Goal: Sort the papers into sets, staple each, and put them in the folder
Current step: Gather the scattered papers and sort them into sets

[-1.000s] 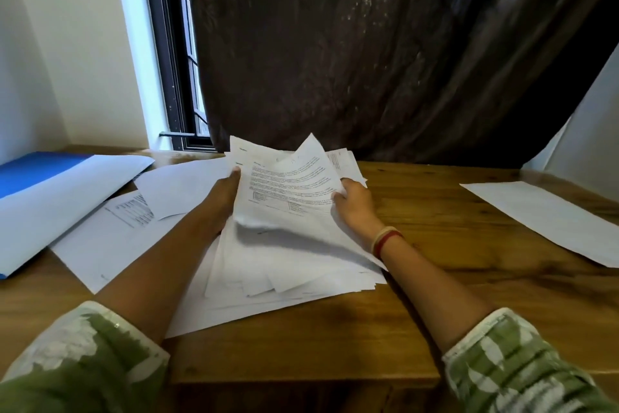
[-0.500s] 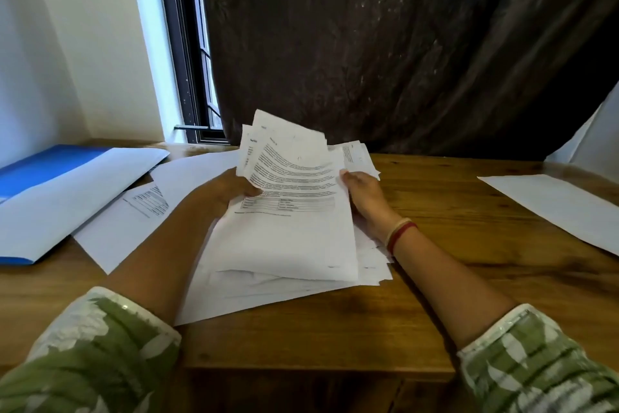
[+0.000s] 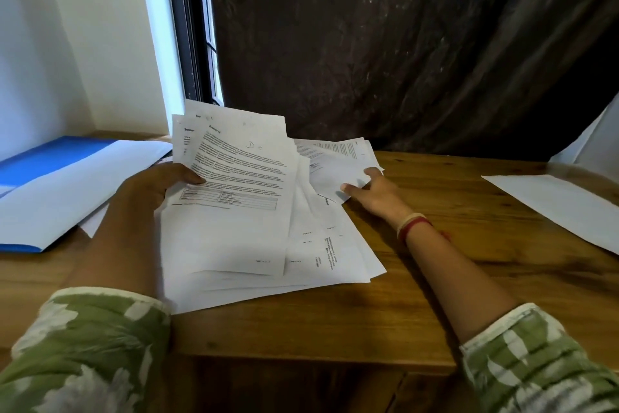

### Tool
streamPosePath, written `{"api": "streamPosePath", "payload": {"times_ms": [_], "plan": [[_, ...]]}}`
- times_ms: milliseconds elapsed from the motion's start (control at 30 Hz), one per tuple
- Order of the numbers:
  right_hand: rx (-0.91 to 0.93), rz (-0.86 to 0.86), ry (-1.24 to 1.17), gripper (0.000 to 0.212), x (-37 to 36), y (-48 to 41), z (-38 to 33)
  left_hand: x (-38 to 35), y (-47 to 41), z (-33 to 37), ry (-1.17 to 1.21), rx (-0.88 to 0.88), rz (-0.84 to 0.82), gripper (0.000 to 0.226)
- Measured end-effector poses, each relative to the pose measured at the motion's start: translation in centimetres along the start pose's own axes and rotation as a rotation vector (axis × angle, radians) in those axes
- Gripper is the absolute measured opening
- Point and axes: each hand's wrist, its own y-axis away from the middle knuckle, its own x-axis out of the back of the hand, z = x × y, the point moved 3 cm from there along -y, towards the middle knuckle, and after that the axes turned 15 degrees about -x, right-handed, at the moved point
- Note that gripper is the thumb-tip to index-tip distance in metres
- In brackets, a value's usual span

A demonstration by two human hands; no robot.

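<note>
We see a fanned sheaf of printed sheets [image 3: 234, 174] tilted up at its far end, gripped by the left hand [image 3: 150, 191] above a loose white pile [image 3: 335, 245] in the middle. A blue folder [image 3: 53, 158] lies flat at far left under a blank sheet [image 3: 67, 201]. One more sheet [image 3: 552, 208] lies well apart at right.

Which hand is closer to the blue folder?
Left. The left hand, holding papers, is just to the right of the blue folder. The right hand touches loose sheets beyond those papers, farther from the folder.
</note>
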Motion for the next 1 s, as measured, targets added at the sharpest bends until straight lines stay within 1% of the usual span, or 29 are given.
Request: {"api": "streamPosePath", "payload": {"times_ms": [67,133,167,233,300,433,533,567,667,700,800,833,867,933,967,1000], "plan": [[-0.010,0.018,0.186,0.084,-1.3,0.1,-0.4,0.3,0.3,-0.1,-0.023,0.031,0.018,0.033],[-0.048,0.084,0.385,0.089,-2.2,0.1,-0.7,0.3,0.6,0.0,-0.035,0.055,0.013,0.031],[-0.074,0.103,0.420,0.091,-2.4,0.0,-0.9,0.3,0.7,0.0,-0.054,0.072,-0.003,0.032],[-0.114,0.099,0.392,0.093,-2.5,-0.3,-1.2,0.3,0.6,-0.1,-0.085,0.084,-0.020,0.038],[-0.121,0.107,0.339,0.089,-2.0,-0.6,-1.2,0.5,0.4,-0.3,-0.076,0.080,-0.003,0.044],[-0.091,0.188,0.150,0.076,-0.7,-0.8,-0.1,1.4,0.0,-0.7,-0.055,0.077,0.032,0.037],[-0.086,0.193,0.056,0.074,-0.4,-1.1,0.5,2.6,-0.3,-1.7,-0.024,0.076,0.049,0.054],[-0.100,0.200,0.042,0.072,-0.2,-1.1,0.6,2.6,-0.3,-1.7,-0.013,0.074,0.047,0.053],[-0.116,0.242,-0.020,0.066,1.0,-1.3,1.2,2.0,0.2,-0.9,-0.027,0.075,0.068,0.034],[-0.109,0.252,-0.034,0.063,1.3,-1.4,1.6,1.7,0.2,-0.7,-0.032,0.066,0.053,0.031],[-0.017,0.304,0.075,0.045,1.8,-2.0,2.4,1.1,0.0,-0.2,-0.064,0.043,0.045,0.031],[0.033,0.306,0.103,0.043,2.0,-2.1,2.5,1.0,0.0,-0.2,-0.063,0.040,0.040,0.032],[0.070,0.273,0.133,0.049,2.2,-2.3,2.6,0.8,0.0,-0.1,-0.060,0.036,0.023,0.032],[0.110,0.158,0.286,0.068,2.3,-2.9,3.0,0.7,-0.1,-0.3,-0.069,0.025,0.003,0.033],[0.098,0.075,0.339,0.073,2.2,-3.3,3.3,0.7,-0.3,-0.4,-0.069,0.018,-0.005,0.034],[0.065,-0.002,0.324,0.074,2.3,-3.6,3.7,0.5,-0.2,-0.4,-0.064,0.012,-0.018,0.034]]}}
